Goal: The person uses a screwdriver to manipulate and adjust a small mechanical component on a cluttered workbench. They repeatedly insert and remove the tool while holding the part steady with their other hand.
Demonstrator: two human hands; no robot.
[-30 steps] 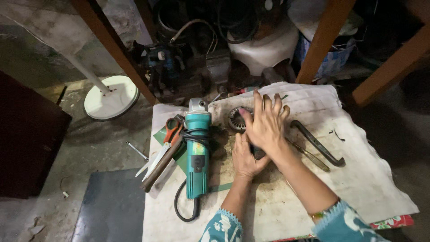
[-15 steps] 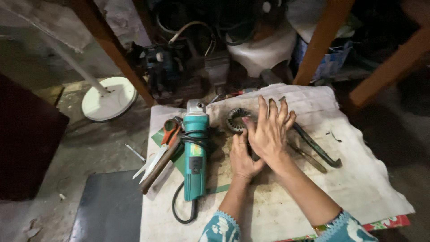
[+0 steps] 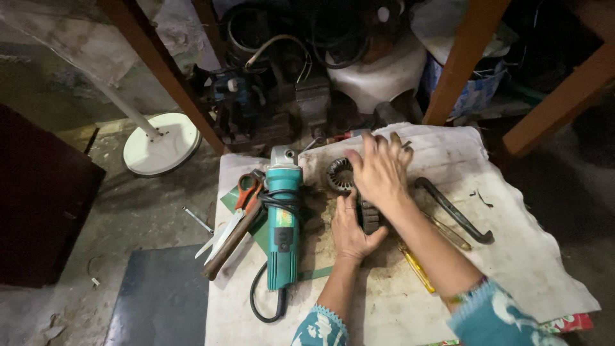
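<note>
L hand (image 3: 351, 229) grip clenched on dark motor part (image 3: 370, 214); R hand (image 3: 379, 172) fingers less splayed vs earlier (grip released), over stator ring (image 3: 338, 175)

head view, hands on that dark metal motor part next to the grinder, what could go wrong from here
1. The left hand grips a dark ribbed metal part while the right hand presses above it; fingers might get pinched or scraped on its edges.
2. The teal angle grinder lies close beside the left hand, its cord looped at the cloth edge; a bump could knock it.
3. The scissors lie nearby with their blades bare, a possible cut hazard.
</note>
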